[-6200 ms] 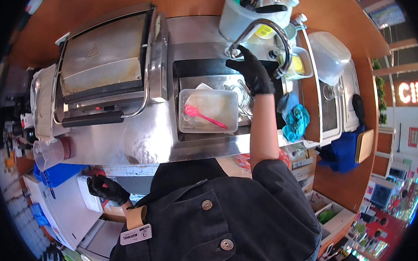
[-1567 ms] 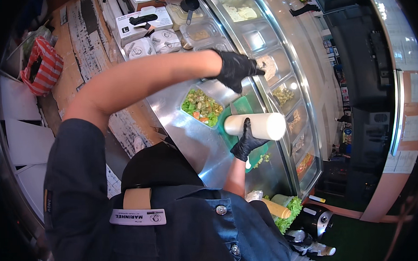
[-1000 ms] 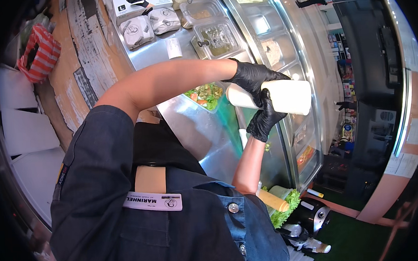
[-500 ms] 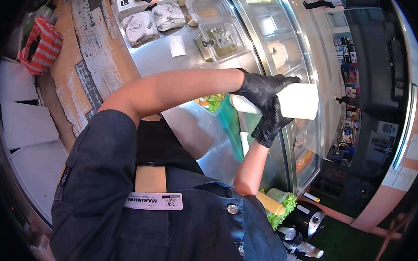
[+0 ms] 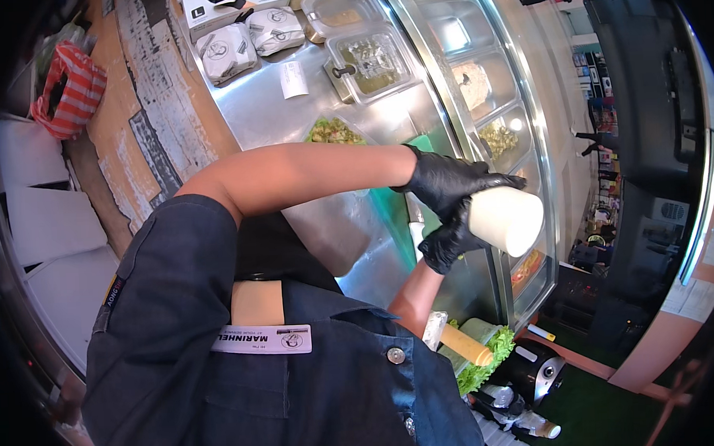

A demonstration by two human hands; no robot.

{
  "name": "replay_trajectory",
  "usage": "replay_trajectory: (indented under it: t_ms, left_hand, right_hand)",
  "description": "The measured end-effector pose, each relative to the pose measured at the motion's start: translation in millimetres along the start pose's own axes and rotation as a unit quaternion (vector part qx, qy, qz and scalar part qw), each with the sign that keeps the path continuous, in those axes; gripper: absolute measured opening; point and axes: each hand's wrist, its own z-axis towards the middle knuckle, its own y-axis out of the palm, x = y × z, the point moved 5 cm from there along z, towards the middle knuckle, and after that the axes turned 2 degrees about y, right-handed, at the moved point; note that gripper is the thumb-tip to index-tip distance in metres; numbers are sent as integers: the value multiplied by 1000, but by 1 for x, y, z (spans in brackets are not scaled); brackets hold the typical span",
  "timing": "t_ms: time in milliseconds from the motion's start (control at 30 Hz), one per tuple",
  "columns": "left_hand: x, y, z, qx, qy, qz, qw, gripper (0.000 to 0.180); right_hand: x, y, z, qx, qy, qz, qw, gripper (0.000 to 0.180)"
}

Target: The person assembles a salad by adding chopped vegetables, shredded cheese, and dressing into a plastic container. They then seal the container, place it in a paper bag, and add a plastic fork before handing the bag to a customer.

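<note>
A white bottle (image 5: 507,220) is gripped by both my hands, its round base turned up and out; its other end is hidden behind my fingers. My left hand (image 5: 451,177), in a black glove, wraps it from the far side. Closer to me, my right hand (image 5: 453,239), also black-gloved, is closed round it. Partly hidden under my left forearm is a container of chopped salad (image 5: 333,131). Beneath my hands lie a green cutting board (image 5: 392,213) and a white-handled knife (image 5: 416,235).
Two wrapped parcels (image 5: 275,30), a glove box (image 5: 232,11) and a lidded clear tub (image 5: 370,63) stand on the steel counter (image 5: 264,107). Beyond runs a row of food pans (image 5: 472,82). Lettuce (image 5: 500,352) and a yellow-orange bottle (image 5: 467,346) are at lower right.
Both hands and the white bottle have come nearer to me, and the bottle has tipped so its base shows round. My left forearm has lowered, uncovering more of the salad.
</note>
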Motion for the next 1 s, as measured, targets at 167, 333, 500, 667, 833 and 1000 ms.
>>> replay_trajectory:
  t_ms: [167,333,500,667,833,1000]
  left_hand:
    - [0,-8,-9,94,94,-8,991,107]
    - [-25,1,-20,68,140,0,988,115]
    - [-51,-1,-34,37,93,-41,994,129]
    - [-41,-37,-13,24,171,-16,985,126]
    - [-35,-53,-25,45,85,-76,992,112]
    - [-36,-53,-31,33,36,-128,991,107]
  right_hand:
    - [20,0,-12,-5,-13,-36,999,68]
    - [35,3,-22,-18,-4,-39,999,68]
    - [35,18,-25,-33,24,-37,998,68]
    - [35,30,-3,-44,84,9,995,68]
    - [42,45,2,-66,90,5,994,68]
    - [51,47,2,-64,108,11,992,68]
